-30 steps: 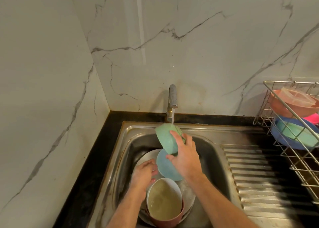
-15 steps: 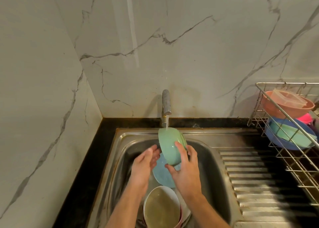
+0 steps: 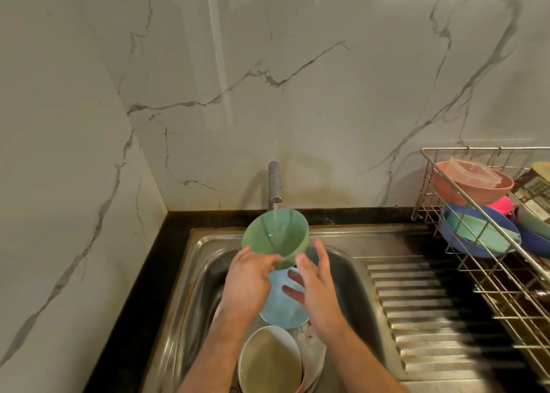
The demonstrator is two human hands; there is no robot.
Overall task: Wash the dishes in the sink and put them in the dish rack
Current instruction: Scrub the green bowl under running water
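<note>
A green bowl (image 3: 275, 235) is tilted under the running tap (image 3: 274, 181), its open side facing me, and water falls into it. My left hand (image 3: 247, 279) grips the bowl's near rim from the left. Just right of the bowl is my right hand (image 3: 317, 282), fingers spread and relaxed, its thumb near the bowl's base. Below the hands, inside the sink (image 3: 205, 273), a light blue plate (image 3: 282, 309) leans on other dishes. At the bottom edge stands a white-lined pink bowl (image 3: 268, 360) holding murky water. The wire dish rack (image 3: 482, 261) stands at the right.
The rack holds a pink bowl (image 3: 470, 184) with a clear lid in it, a blue bowl (image 3: 476, 238) with a teal dish in it, and more coloured dishes behind. A ribbed steel drainboard (image 3: 431, 318) lies between sink and rack. Marble walls close the left and back.
The green bowl has turned from sideways to mouth-up under the stream. My left hand rose from the sink and took its rim; my right hand let go and opened beside it.
</note>
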